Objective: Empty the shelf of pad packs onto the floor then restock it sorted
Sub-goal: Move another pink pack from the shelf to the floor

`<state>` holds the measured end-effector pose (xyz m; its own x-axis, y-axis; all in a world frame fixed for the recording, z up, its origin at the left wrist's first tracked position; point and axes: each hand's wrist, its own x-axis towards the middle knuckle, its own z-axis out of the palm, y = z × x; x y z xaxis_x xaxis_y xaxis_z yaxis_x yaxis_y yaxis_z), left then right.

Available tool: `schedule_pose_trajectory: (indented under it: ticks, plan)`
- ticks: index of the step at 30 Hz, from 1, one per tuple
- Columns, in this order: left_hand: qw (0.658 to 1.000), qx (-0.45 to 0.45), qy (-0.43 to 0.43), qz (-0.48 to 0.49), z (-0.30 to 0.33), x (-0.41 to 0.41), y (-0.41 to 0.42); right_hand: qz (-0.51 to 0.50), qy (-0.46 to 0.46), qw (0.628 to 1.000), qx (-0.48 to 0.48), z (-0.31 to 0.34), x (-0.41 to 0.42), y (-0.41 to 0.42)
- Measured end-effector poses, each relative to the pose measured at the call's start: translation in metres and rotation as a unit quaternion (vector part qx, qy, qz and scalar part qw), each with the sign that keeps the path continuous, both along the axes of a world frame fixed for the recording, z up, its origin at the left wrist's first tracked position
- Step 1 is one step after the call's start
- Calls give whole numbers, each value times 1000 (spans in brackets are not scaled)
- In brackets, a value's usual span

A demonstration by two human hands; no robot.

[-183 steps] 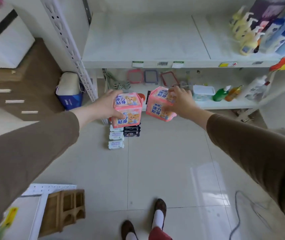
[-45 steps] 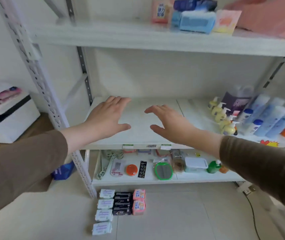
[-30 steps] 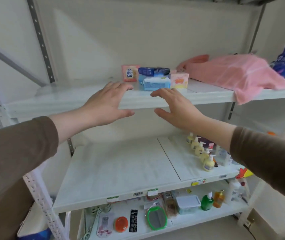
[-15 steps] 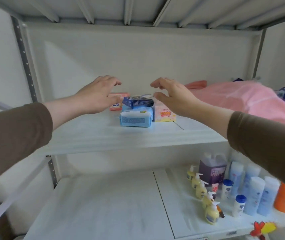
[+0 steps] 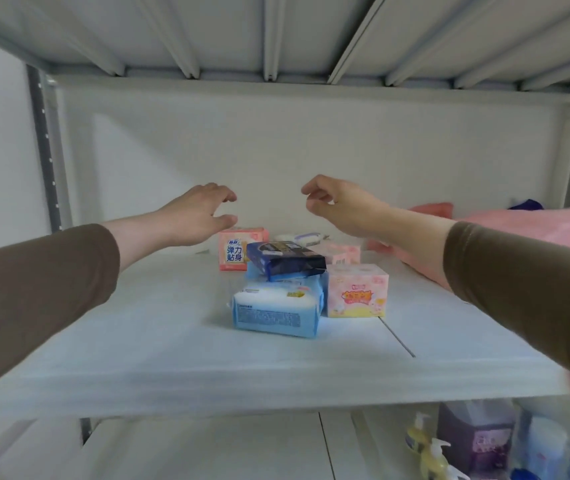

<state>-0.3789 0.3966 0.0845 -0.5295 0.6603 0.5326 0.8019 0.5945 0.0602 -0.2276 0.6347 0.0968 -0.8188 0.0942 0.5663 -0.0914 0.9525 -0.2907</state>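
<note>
Several pad packs sit in a cluster on the white upper shelf [image 5: 172, 358]. A light blue pack [image 5: 276, 311] lies in front with a dark blue pack [image 5: 285, 259] on top of it. A pink and yellow pack [image 5: 358, 291] stands to their right, a pink pack with blue print [image 5: 233, 251] behind at the left, and another pink pack [image 5: 340, 252] and a white pack [image 5: 302, 237] further back. My left hand [image 5: 197, 214] and my right hand [image 5: 342, 206] hover above the cluster, fingers loosely curled, holding nothing.
A pink cloth [image 5: 525, 230] lies on the shelf at the right, under my right arm. A ribbed shelf underside [image 5: 276, 32] is overhead. On the shelf below stand yellow pump bottles [image 5: 428, 452] and a purple jug [image 5: 477, 438].
Since placing pink packs on the floor, I have stood up and my view has risen to the upper shelf. Both hands have lifted over the remaining packs, fingers curling slightly.
</note>
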Motion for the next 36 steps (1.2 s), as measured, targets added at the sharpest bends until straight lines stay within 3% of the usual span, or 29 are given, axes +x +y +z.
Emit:
schedule_pose_trajectory:
  ticks: [12, 25, 29, 36]
  plan:
    - [996, -45, -63, 46, -11, -90, 39, 44, -162, 985, 28, 12, -140, 17]
    - [982, -102, -119, 107, -22, -131, 37, 48, -367, 927, 63, -11, -251, 11]
    - [978, -101, -134, 124, -25, -131, 29, 60, -355, 932, 43, -15, -261, 6]
    - [974, -79, -132, 165, -11, -107, 0, 113, -243, 963, 13, 15, -231, -17]
